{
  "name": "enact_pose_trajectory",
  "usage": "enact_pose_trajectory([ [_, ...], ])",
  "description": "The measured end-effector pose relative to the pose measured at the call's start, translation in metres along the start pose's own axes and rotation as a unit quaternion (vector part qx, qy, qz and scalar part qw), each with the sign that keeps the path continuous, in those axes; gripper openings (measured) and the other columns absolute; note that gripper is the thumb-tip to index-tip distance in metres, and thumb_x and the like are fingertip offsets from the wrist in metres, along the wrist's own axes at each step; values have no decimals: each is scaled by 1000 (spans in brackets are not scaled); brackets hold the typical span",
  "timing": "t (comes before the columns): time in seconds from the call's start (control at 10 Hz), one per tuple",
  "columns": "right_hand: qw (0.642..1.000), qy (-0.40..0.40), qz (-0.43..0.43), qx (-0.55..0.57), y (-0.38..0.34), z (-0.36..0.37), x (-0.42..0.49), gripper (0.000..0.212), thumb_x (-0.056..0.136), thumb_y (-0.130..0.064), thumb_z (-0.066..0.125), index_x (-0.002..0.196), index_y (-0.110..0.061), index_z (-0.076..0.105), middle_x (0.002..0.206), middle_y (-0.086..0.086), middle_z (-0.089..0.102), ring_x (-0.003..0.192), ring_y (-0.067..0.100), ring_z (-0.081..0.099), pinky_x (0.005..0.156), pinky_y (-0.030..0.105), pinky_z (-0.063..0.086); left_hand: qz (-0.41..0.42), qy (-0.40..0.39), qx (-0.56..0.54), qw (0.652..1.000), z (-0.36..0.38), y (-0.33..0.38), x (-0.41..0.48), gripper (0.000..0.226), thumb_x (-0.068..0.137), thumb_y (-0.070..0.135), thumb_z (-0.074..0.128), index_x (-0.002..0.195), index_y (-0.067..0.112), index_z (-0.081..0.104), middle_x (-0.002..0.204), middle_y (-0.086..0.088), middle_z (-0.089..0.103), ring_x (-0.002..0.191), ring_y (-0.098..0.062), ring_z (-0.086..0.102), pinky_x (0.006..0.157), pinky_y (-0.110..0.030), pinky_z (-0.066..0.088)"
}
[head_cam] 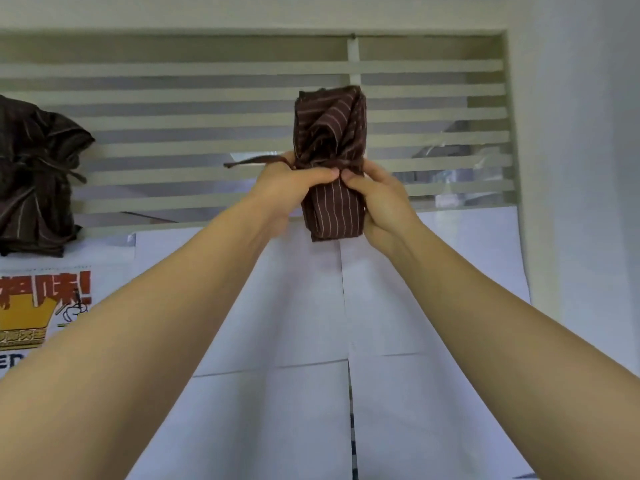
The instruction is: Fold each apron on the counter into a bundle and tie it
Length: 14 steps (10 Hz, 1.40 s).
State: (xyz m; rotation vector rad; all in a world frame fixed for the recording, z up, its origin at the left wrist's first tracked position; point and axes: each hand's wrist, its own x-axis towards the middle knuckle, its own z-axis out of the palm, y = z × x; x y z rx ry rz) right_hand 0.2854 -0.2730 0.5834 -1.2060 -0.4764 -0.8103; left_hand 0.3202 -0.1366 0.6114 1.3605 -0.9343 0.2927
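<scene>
Head view: the apron bundle [330,133], brown with pale pinstripes, is folded into a narrow upright roll and held at the far edge of the paper-covered tabletop [294,306], near the middle of that edge. Whether its lower end touches the tabletop cannot be told. The left hand [294,188] and the right hand [384,202] both grip the roll at its waist, fingers curled tight round the cloth where the strap [249,161] crosses it. One strap end projects to the left of the left hand. Judged status: folding of this apron is complete and the tie is in progress. The fingers cover the knot area, so a closed knot cannot be confirmed. A second bundle [34,174] lies at the far left corner with a strap drawn round its middle, apparently finished. No unfolded apron is in view. Clearance: the striped window panel [173,109] stands directly behind both bundles, so open room lies toward the near edge. A printed poster [41,306] lies at the left edge.
</scene>
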Motion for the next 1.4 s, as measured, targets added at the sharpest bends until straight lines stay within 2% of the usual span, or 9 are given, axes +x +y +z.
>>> enact_pose_trajectory([
  [0.4,970,71,-70,-222,-24,10,69,26,92,-9,64,117,-4,66,107,13,71,96,23,69,91,40,57,20,108,79,991,6,18,71,44,71,17,86,106,3,64,102,-9,71,91,-22,70,86,-38,58],
  [0.5,958,81,-75,-266,-15,9,69,24,90,-12,67,113,-5,69,105,12,72,95,24,70,90,42,57,34,163,172,971,5,7,75,42,69,30,87,97,9,64,104,-6,71,95,-22,68,89,-37,56],
  [0.6,952,92,-82,-280,-8,7,67,22,87,-15,69,108,-6,70,102,12,72,94,24,70,88,43,57,55,198,247,947,4,-2,73,51,70,42,84,106,10,65,107,-2,69,97,-19,66,88,-32,53],
  [0.8,943,95,-78,-310,-3,5,54,22,87,-16,68,108,-10,69,104,13,71,96,25,68,89,43,57,68,203,286,934,4,-13,57,53,75,43,79,113,10,63,112,-2,65,102,-19,62,77,-26,43],
  [1.0,939,102,-82,-318,4,5,38,27,92,-20,64,118,-13,63,97,9,67,95,26,68,87,44,57,51,190,302,933,5,-19,38,40,83,47,70,104,14,58,105,2,60,89,-15,53,71,-25,37],
  [1.1,944,115,-58,-305,11,4,26,33,92,-26,65,121,-13,56,106,11,66,98,25,66,89,43,55,29,162,291,942,5,-24,28,38,86,49,65,100,14,61,105,-2,67,96,-19,62,80,-32,50],
  [1.2,944,130,-35,-300,16,0,7,40,93,-28,65,127,-12,50,95,-1,58,96,18,61,91,35,53,10,145,267,953,6,-27,6,34,88,48,63,100,17,56,103,-2,65,100,-22,63,90,-39,52],
  [1.3,937,160,-45,-305,19,-5,-17,37,93,-24,63,125,-12,49,87,-7,51,84,11,55,83,28,49,-5,154,269,951,6,-30,-19,46,88,50,61,116,14,54,117,-4,60,106,-23,59,93,-40,50],
  [1.4,940,166,-29,-296,25,-6,-44,23,94,-20,61,116,-14,54,83,-10,50,73,3,51,69,18,45,-37,125,248,960,10,-37,-42,33,90,40,61,113,17,54,113,-4,61,104,-26,61,93,-44,52],
])
